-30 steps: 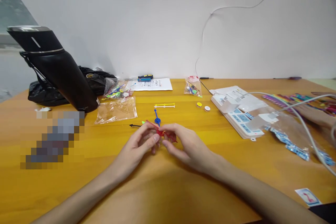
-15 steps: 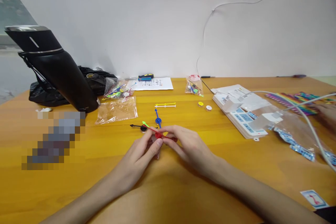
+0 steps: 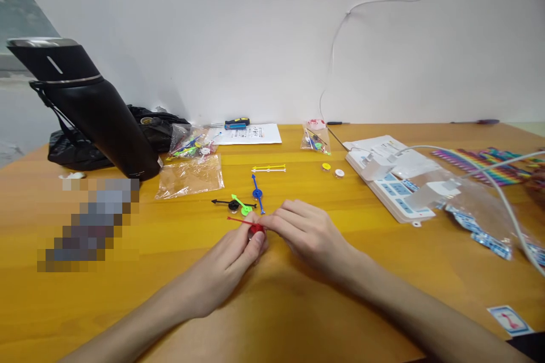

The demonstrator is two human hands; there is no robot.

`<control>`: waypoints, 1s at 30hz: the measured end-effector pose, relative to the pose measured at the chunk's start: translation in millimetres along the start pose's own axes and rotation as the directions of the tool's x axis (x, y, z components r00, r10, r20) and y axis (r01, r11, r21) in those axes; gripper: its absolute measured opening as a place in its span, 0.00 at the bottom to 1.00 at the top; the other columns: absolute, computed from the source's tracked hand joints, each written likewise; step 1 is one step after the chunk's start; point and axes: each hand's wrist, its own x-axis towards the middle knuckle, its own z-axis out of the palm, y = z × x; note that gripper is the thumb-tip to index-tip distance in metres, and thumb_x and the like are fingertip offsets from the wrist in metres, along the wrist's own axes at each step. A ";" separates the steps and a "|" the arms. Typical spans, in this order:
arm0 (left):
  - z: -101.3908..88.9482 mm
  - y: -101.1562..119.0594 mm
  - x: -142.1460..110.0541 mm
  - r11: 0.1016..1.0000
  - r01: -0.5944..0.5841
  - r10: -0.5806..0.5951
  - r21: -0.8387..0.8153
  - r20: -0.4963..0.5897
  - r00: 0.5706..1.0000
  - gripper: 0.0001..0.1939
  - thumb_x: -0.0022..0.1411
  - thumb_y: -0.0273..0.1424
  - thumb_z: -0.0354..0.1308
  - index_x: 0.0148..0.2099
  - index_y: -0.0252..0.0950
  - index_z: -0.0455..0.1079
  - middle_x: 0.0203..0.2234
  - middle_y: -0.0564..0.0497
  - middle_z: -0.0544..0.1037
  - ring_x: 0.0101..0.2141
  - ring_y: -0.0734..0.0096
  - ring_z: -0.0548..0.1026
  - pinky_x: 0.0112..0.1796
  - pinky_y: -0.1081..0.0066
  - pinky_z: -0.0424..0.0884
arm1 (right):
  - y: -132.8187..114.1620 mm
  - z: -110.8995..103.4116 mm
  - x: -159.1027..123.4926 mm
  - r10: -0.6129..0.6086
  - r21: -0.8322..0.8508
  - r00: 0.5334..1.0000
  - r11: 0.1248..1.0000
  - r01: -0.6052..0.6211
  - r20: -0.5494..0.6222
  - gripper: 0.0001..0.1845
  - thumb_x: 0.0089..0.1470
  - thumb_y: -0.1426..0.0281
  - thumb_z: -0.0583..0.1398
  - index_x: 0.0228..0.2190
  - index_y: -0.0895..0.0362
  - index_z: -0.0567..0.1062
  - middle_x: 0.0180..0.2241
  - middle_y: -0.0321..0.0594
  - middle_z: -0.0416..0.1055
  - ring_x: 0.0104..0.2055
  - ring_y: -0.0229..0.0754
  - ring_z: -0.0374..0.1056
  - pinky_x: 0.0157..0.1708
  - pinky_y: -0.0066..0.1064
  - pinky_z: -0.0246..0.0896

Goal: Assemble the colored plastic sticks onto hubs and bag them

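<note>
The red arrow (image 3: 239,220) reaches leftward and slightly away from the fingertips of the right hand (image 3: 310,233), which pinch its near end; its long axis crosses just beyond the thumb of the left hand (image 3: 232,255). That left hand grips the red disc (image 3: 256,229), directly beside the right fingertips; whether arrow and disc touch I cannot tell. Just past both hands, the green spinner (image 3: 246,210) lies on the worktop (image 3: 272,317)

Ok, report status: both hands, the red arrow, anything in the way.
Left hand gripping red disc. Right hand at red arrow, beside the disc. Green arrow just beyond; nothing visibly blocking.
</note>
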 end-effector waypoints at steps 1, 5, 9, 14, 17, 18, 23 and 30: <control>0.0 2.2 0.0 1.000 0.016 -0.016 0.016 0.006 1.000 0.25 0.71 0.44 0.51 0.66 0.44 0.62 0.61 0.45 0.71 0.63 0.53 0.65 0.64 0.50 0.59 | -0.2 0.2 0.1 -0.008 -0.006 1.000 1.000 0.008 0.003 0.15 0.70 0.74 0.50 0.53 0.59 0.71 0.34 0.42 0.75 0.36 0.43 0.67 0.34 0.34 0.61; -1.7 18.2 1.6 0.980 -0.004 0.006 0.198 -0.011 1.000 0.23 0.73 0.45 0.45 0.63 0.41 0.63 0.60 0.42 0.71 0.61 0.51 0.68 0.61 0.49 0.64 | -3.8 5.5 -0.3 0.102 0.138 0.994 0.986 -0.098 -0.027 0.12 0.69 0.74 0.53 0.50 0.57 0.73 0.36 0.42 0.76 0.38 0.42 0.69 0.37 0.34 0.63; -6.4 33.9 7.5 0.898 -0.165 0.160 0.408 0.047 0.986 0.17 0.75 0.40 0.42 0.54 0.38 0.65 0.50 0.41 0.75 0.50 0.55 0.74 0.53 0.52 0.70 | -9.7 8.2 0.8 0.298 0.428 0.954 0.860 -0.278 0.021 0.11 0.65 0.72 0.58 0.49 0.56 0.72 0.44 0.40 0.76 0.44 0.39 0.71 0.47 0.31 0.67; -10.8 34.4 13.2 0.851 -0.259 0.272 0.457 0.038 0.962 0.11 0.76 0.34 0.41 0.48 0.38 0.63 0.44 0.45 0.72 0.44 0.61 0.73 0.49 0.58 0.70 | -11.1 5.4 3.4 0.234 0.412 0.971 0.880 -0.235 0.054 0.14 0.66 0.70 0.59 0.53 0.54 0.73 0.47 0.41 0.75 0.47 0.41 0.68 0.50 0.35 0.64; -11.1 32.3 12.5 0.865 -0.256 0.264 0.432 0.042 0.964 0.11 0.76 0.34 0.41 0.47 0.38 0.63 0.43 0.47 0.72 0.43 0.63 0.72 0.47 0.60 0.70 | -9.1 2.3 5.0 0.213 0.397 0.975 0.891 -0.221 0.066 0.13 0.67 0.69 0.58 0.52 0.54 0.74 0.45 0.41 0.75 0.47 0.42 0.67 0.51 0.36 0.62; -10.8 32.7 11.8 0.875 -0.252 0.256 0.413 0.047 0.965 0.10 0.76 0.35 0.42 0.47 0.38 0.63 0.43 0.47 0.72 0.43 0.63 0.72 0.47 0.61 0.70 | -8.3 0.7 5.6 0.220 0.432 0.972 0.870 -0.236 0.088 0.13 0.67 0.68 0.58 0.51 0.54 0.75 0.45 0.41 0.75 0.47 0.42 0.67 0.50 0.35 0.62; -6.6 36.8 8.2 0.921 -0.260 0.233 0.291 0.125 0.964 0.12 0.76 0.38 0.42 0.50 0.41 0.64 0.46 0.48 0.73 0.46 0.64 0.72 0.48 0.63 0.70 | -4.5 -7.4 8.6 0.205 0.664 0.947 0.675 -0.321 0.249 0.10 0.64 0.69 0.61 0.47 0.55 0.77 0.44 0.38 0.75 0.45 0.37 0.69 0.49 0.28 0.63; -3.3 30.4 8.2 0.886 -0.307 0.270 0.348 0.153 0.951 0.11 0.76 0.38 0.44 0.49 0.39 0.64 0.42 0.47 0.74 0.41 0.63 0.72 0.43 0.63 0.70 | -2.9 -4.1 7.6 0.218 0.787 0.925 0.487 -0.379 0.310 0.06 0.64 0.69 0.61 0.40 0.57 0.78 0.39 0.37 0.74 0.42 0.36 0.68 0.47 0.28 0.62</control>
